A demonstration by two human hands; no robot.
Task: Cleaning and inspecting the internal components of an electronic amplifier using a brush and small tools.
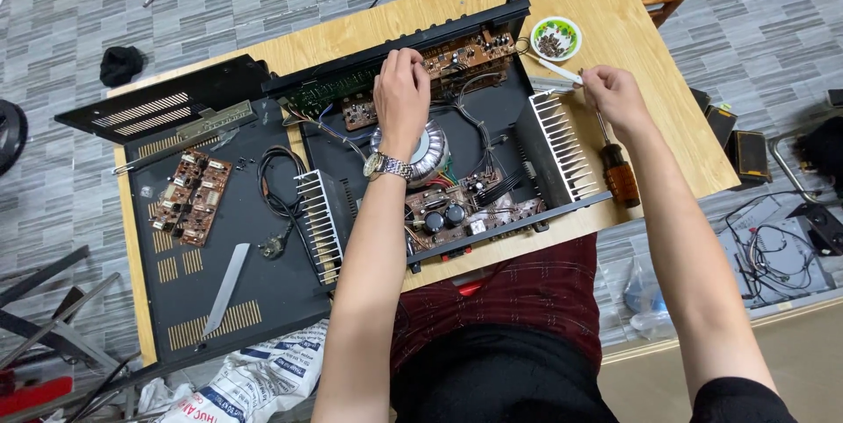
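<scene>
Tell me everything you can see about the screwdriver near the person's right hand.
The screwdriver has a brown, ribbed handle that looks like wood or amber plastic, and a thin metal shaft. It lies on the wooden table, just right of the heatsink, handle toward the person. The right hand covers the shaft's upper part and seems to touch it; the tip is hidden.

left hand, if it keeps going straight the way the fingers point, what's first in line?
Likely the brown circuit board behind the front panel: the left hand points up-frame and its fingertips already sit at that board's edge. Depth is unclear from above.
</scene>
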